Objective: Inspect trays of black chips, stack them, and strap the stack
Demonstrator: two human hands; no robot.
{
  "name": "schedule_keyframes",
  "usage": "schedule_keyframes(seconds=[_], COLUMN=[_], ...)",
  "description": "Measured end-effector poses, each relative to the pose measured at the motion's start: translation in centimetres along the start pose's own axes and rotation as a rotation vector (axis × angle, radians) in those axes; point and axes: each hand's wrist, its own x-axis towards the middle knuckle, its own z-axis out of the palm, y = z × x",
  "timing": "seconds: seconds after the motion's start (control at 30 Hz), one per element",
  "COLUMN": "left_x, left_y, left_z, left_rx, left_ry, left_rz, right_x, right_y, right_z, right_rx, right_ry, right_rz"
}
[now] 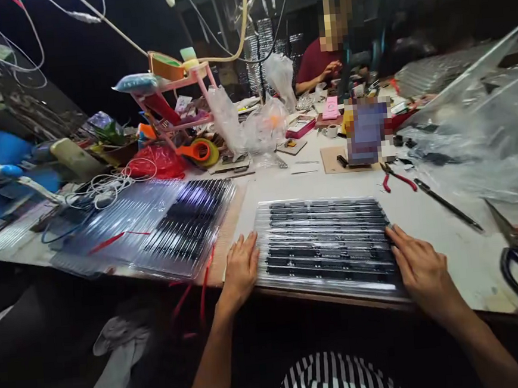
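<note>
A clear ribbed plastic tray (329,288) lies at the front edge of the worktable, with rows of black strip-like parts (300,266) in its grooves. My left hand (241,267) grips its left edge, fingers together along the side. On the opposite edge, my right hand (421,268) holds the tray, fingertips at the upper right side and the thumb lower down. What the undersides of the fingers touch is hidden. To the left rests a second clear ribbed tray (121,214), partly filled with similar black parts (193,214).
Red-handled pliers (399,180), a black pen-like tool (448,203) and large scissors (517,251) lie to the right. Behind are a pink rack (175,129), tape rolls (202,152) and plastic bags (265,125). A blue fan (1,172) stands left. Another person (316,67) sits across the table.
</note>
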Motion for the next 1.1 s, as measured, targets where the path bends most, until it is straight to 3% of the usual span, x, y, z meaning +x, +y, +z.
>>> schedule_keyframes(seconds=[0.13,0.27,0.43,0.6,0.73,0.83,0.93,1.0,1.1], left_x=[-0.3,-0.1,0.5,0.7,0.7,0.8,0.6,0.3,-0.6], left_y=[0.6,0.6,0.9,1.8,2.7,4.1,4.8,3.6,-1.5], left_z=[-0.2,-0.5,-0.8,-0.9,-0.9,-1.4,-3.2,-5.2,-8.5], left_rx=[0.126,0.118,-0.138,-0.432,-0.582,-0.710,-0.729,-0.643,-0.444], left_ry=[-0.049,-0.071,-0.061,0.074,0.165,0.301,0.521,0.714,0.974], left_rz=[0.014,0.002,-0.090,-0.210,-0.199,-0.118,-0.080,-0.114,-0.259], right_x=[-0.3,-0.1,0.5,1.0,1.4,1.9,2.8,3.2,2.9], right_y=[-0.6,-1.2,-1.7,-2.2,-3.0,-4.2,-5.1,-4.9,-3.1], right_z=[-0.4,-0.8,-1.4,-2.0,-3.1,-4.9,-6.6,-7.0,-6.2], right_rx=[-0.112,-0.071,0.195,0.537,0.651,0.700,0.826,0.864,0.707], right_ry=[-0.030,-0.106,-0.114,-0.120,-0.104,-0.001,0.100,0.131,0.124], right_rz=[-0.108,-0.050,0.111,0.351,0.380,0.284,0.164,0.129,0.195])
